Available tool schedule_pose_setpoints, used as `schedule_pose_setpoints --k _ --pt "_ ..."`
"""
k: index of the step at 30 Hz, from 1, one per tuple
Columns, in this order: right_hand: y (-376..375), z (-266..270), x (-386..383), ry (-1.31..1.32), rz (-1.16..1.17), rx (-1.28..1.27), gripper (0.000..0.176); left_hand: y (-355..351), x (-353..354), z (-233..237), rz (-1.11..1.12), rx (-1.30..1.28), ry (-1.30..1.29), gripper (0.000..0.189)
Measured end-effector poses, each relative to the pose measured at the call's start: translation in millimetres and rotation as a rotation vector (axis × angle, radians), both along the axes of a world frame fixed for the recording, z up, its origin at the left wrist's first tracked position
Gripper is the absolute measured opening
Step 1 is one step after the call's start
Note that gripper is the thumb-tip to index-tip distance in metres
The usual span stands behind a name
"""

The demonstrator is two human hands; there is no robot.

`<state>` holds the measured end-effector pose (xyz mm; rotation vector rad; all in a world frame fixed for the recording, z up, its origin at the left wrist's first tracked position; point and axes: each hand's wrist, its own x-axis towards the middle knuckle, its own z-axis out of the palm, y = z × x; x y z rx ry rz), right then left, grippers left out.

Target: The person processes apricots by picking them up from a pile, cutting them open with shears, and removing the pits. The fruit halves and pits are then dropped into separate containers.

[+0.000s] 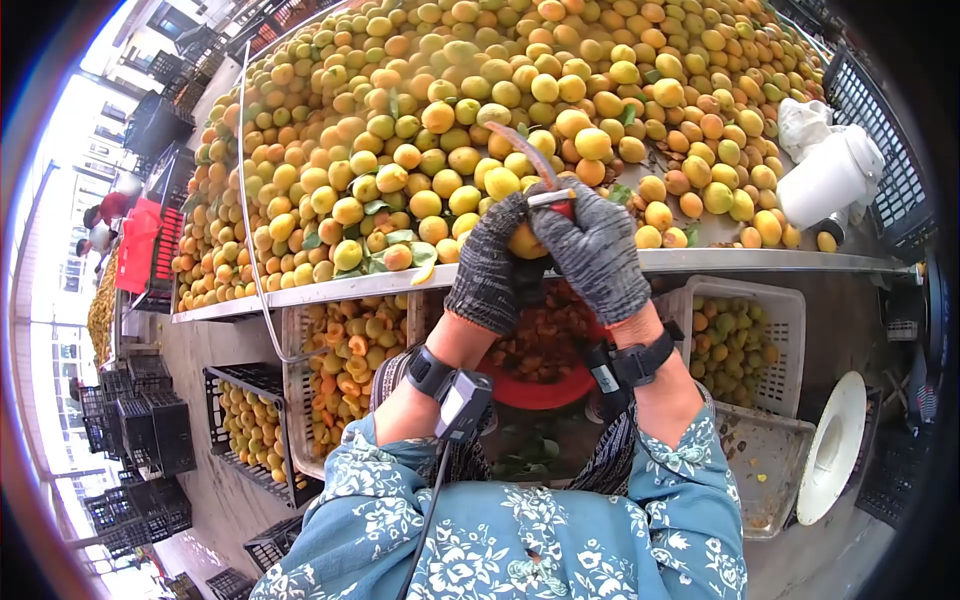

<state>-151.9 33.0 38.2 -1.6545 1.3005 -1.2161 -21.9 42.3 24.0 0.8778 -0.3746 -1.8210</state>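
Observation:
My left hand (pixel 490 265), in a grey knit glove, closes around an apricot (pixel 526 242) just above the metal front edge of the sorting table (pixel 700 260). My right hand (pixel 597 250), gloved alike, is closed on a knife with a curved blade (pixel 537 158) that points up and to the left. A bit of red handle shows by the fingers; the rest is hidden. Both hands meet at the apricot, and part of the fruit is covered by the gloves. Behind them a big heap of yellow-orange apricots (pixel 440 118) spreads over the table.
Below the table edge, a red basin (pixel 540 392) holds dark brownish pieces. Halved apricots fill a white crate (pixel 297 415) to its left; another white crate (pixel 787 310) stands right. A white plastic container (pixel 815 190) lies on the table's right. A thin pale pole (pixel 242 170) rises at left.

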Motion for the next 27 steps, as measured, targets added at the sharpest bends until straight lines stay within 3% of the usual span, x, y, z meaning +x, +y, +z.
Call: schedule_pose_setpoints --k 3,4,8,11,13,17,19,21,23,24,26,27 --pt "-1.6 -1.7 0.2 0.133 -0.006 -0.057 0.023 3.0 -13.1 -5.1 0.182 -0.119 -0.206 0.031" --pt "-2.9 -5.1 1.7 0.147 -0.024 -0.058 0.026 5.0 -7.0 7.2 0.095 0.075 -0.166 0.030" --pt "-1.9 -5.8 2.9 0.139 -0.051 -0.090 0.027 6.8 -13.0 -5.0 0.147 -0.030 -0.093 0.029" --pt "-0.6 -8.2 4.4 0.140 -0.106 -0.107 0.027 9.1 -14.2 -14.8 0.112 0.069 -0.002 0.027" --pt "1.5 -6.0 5.2 0.042 -0.114 -0.084 0.026 9.0 -17.8 -20.1 0.172 -0.235 -0.128 0.025" --pt "3.5 -6.9 3.5 -0.072 -0.077 -0.087 0.023 14.9 -16.6 0.3 0.116 -0.167 -0.132 0.023" --pt "4.2 -5.7 1.9 -0.228 -0.029 0.028 0.023 12.4 -16.7 1.1 0.074 -0.351 -0.190 0.023" --pt "2.8 -4.9 0.3 -0.100 -0.068 -0.079 0.024 18.2 -17.5 8.7 0.023 -0.433 -0.466 0.032" --pt "2.4 -4.3 2.3 -0.488 -0.054 0.153 0.025 11.9 -14.2 4.0 0.035 -0.652 -0.749 0.040" --pt "5.4 1.1 -2.1 -0.619 -0.017 0.225 0.023 10.0 -12.5 4.0 0.042 -0.652 -0.748 0.040" --pt "-1.8 -4.2 -12.7 -0.769 -0.044 0.328 0.022 7.6 -9.2 9.4 -0.092 -0.416 -0.312 0.046" --pt "-3.8 -7.8 -20.5 -0.923 -0.078 0.437 0.021 7.1 -7.7 10.5 -0.089 -0.415 -0.312 0.046"
